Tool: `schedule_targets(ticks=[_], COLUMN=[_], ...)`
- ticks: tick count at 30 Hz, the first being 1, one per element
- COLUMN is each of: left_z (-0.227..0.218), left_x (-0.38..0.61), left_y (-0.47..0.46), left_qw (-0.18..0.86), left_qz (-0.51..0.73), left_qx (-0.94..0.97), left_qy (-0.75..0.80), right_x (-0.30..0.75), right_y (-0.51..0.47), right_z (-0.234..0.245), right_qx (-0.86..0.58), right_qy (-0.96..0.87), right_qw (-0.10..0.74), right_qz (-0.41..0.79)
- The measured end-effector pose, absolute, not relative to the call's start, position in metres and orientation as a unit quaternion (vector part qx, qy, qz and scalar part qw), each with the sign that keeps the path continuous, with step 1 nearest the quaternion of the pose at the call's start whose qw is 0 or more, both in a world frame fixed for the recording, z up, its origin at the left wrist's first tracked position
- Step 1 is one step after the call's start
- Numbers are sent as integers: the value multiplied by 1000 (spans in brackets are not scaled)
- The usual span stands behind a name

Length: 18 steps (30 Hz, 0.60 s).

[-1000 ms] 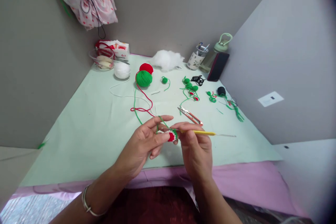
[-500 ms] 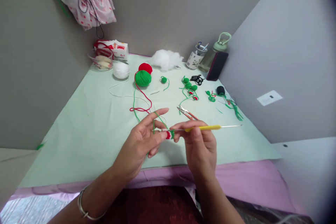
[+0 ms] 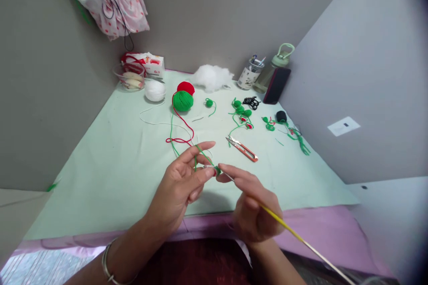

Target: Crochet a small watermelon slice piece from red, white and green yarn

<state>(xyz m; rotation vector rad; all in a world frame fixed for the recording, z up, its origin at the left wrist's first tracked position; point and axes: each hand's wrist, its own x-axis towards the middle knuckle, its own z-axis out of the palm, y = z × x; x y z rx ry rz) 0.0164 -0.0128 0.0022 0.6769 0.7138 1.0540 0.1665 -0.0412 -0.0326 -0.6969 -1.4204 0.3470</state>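
Between thumb and fingers, my left hand pinches a small crochet piece in green, red and white, mostly covered by the fingertips. Green yarn runs over the raised left index finger to the piece. My right hand grips a crochet hook with a yellow handle. The hook's tip end meets the piece, while its handle slants down to the right, past the palm. Just beyond the hands lie orange-handled thread snips.
Behind are a green yarn ball, a red yarn ball, a white yarn ball and white stuffing. Several small green crochet pieces lie right of centre. A pen cup, bottle and phone stand at back right.
My right hand has turned and dropped lower, swinging the hook from nearly level to a steep slant. The snips are now fully uncovered. My left hand has barely moved.
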Motion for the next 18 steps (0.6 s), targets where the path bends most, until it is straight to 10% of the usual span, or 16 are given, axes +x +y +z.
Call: schedule_targets(ticks=[11,18], left_z=[6,2], left_x=[15,12], left_y=[-14,-15], left_qw=[762,698], left_qz=[449,479], left_qx=[309,377], left_qy=[350,376], right_x=[167,176], right_y=[-27,-34], right_z=[-18,-16], right_qx=[-365,-362], right_qy=[-471,-556], right_qw=[693,662], right_qz=[405,349])
